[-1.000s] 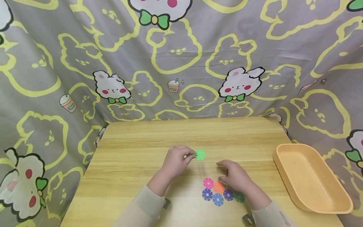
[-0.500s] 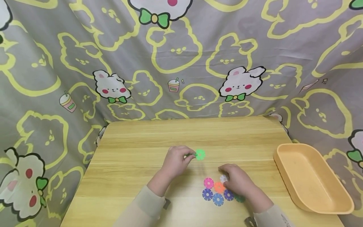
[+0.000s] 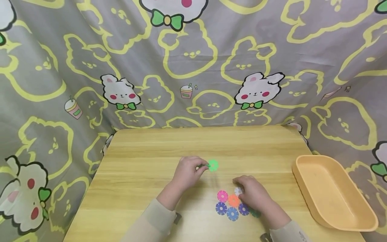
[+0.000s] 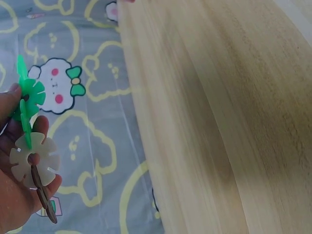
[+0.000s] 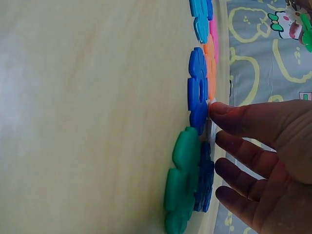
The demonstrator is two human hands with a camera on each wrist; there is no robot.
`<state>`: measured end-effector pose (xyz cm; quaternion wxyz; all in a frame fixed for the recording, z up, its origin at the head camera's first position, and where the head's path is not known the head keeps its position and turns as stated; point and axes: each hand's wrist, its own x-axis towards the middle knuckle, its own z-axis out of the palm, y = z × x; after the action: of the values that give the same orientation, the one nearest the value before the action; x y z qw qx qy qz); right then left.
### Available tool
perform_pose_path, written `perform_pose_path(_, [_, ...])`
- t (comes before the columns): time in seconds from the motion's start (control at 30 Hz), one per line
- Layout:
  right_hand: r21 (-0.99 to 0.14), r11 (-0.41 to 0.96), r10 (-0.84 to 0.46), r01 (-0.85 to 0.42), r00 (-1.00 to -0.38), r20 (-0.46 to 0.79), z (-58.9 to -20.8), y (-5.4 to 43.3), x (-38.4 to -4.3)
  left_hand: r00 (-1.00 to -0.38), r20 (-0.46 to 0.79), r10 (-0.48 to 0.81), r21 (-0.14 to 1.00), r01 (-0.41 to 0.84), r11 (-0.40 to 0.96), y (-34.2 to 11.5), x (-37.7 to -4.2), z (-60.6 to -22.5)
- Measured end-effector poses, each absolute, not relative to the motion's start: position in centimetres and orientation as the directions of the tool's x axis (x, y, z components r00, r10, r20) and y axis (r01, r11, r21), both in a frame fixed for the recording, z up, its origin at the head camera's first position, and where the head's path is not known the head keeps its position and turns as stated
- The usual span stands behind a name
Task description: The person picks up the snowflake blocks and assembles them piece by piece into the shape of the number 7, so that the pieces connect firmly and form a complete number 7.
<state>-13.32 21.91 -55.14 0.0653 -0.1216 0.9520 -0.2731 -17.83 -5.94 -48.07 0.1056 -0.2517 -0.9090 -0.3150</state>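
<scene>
In my left hand (image 3: 186,170) I grip a chain of slotted plastic snowflake discs by its side. The left wrist view shows green discs (image 4: 35,95), a whitish disc (image 4: 48,161) and a dark brown disc (image 4: 45,200) slotted into one another at angles. My right hand (image 3: 255,192) is low over loose discs, its fingers spread apart from the thumb. A white disc (image 3: 238,191) lies by the thumb, whose tip meets it in the right wrist view. Close around are an orange disc (image 3: 233,200), a purple-blue disc (image 3: 243,209) and a dark green disc (image 5: 184,180).
A pink disc (image 3: 222,196), another purple disc (image 3: 221,208) and a light blue disc (image 3: 232,213) lie flat on the wooden table (image 3: 136,148). An orange plastic tub (image 3: 335,191) stands at the right edge. Patterned curtain (image 3: 193,67) hangs behind and along both sides.
My right hand has shifted slightly toward me and right, and the white disc has come into view beside its thumb. My left hand stays in place with the disc chain.
</scene>
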Motion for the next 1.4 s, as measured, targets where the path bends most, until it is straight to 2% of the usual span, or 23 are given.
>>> perform_pose_path(0.27, [-0.438, 0.865, -0.244, -0.244, -0.968, 0.059, -55.4, 23.2, -13.5, -0.844, 0.363, 0.395, 0.531, 0.535, 0.657, -5.9, -17.8, -48.4])
perform_pose_path(0.6, [-0.371, 0.906, -0.218, -0.205, -0.976, 0.005, -55.7, 23.6, -13.7, -0.842, 0.364, 0.398, 0.534, 0.538, 0.652, -5.9, -17.8, -48.5])
perform_pose_path(1.07, [-0.386, 0.913, -0.171, -0.136, -0.983, -0.06, -54.6, 23.9, -14.4, -0.885, 0.263, 0.384, 0.597, 0.462, 0.656, -5.9, -17.6, -47.9])
perform_pose_path(1.4, [-0.476, 0.876, -0.141, -0.079, -0.985, -0.095, -54.3, 24.1, -15.3, -0.887, 0.252, 0.386, 0.611, 0.455, 0.648, -5.9, -17.6, -47.9])
